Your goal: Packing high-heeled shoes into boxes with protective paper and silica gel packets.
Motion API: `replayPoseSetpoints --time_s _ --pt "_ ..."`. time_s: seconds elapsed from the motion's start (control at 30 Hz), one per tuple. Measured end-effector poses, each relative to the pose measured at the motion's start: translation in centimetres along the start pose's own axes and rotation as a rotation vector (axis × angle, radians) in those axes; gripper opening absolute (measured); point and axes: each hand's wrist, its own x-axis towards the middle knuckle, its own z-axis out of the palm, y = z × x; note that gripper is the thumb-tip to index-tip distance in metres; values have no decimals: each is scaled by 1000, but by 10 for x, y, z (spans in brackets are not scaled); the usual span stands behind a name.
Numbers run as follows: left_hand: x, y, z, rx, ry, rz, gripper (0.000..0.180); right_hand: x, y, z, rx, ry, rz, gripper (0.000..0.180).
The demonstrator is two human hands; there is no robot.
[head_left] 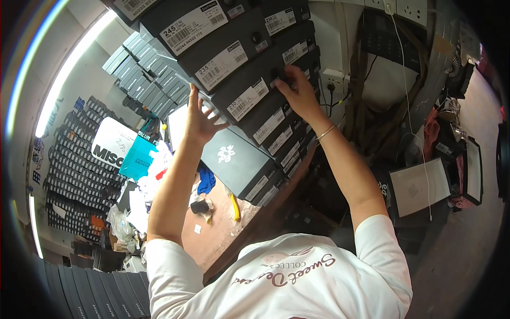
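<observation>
1. Boxes [240, 68], dark grey with white labels on their ends, stand in a tall stack from the top edge of the frame down to its centre; a second column [291, 38] rises just beside it on the right.
2. Left hand [201, 121], left of centre, has its fingers spread wide. One finger points up along the left corner of a box in the stack — the tip looks to be touching there, and nothing shows enclosed in the palm.
3. Right hand [298, 94], upper centre, is at the right part of a labelled end, close to a round dark hole. Thumb and fingers are slightly apart and bent toward the box; I cannot tell whether they grip it. A thin bracelet [325, 132] circles that wrist.
4. Between the forearms, near the centre, a box lid [229, 154] with a white emblem faces up, just left of the stack's lower boxes.
5. Below it, a brownish tabletop [220, 242] carries a blue cloth [206, 182], a yellow object [235, 207] and a small dark lump [200, 206].
6. Left of the left forearm lie a teal package [139, 158] and a white, rounded container [112, 139]; rows of boxes [77, 175] fill the wall farther left.
7. At the right — an open box part [421, 187], pale inside, below a hanging white cable [408, 98].
</observation>
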Motion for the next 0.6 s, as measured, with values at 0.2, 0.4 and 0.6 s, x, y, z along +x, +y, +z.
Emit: replayPoseSetpoints --time_s 0.2,0.4,0.6 --pt "3 -4 1 42 6 6 117 -19 13 -4 304 -63 199 52" --pt "-3 -21 4 74 41 50 115 -36 26 -21 284 -272 169 47" --pt "-4 12 16 116 47 33 103 -27 27 -29 66 -409 186 51"
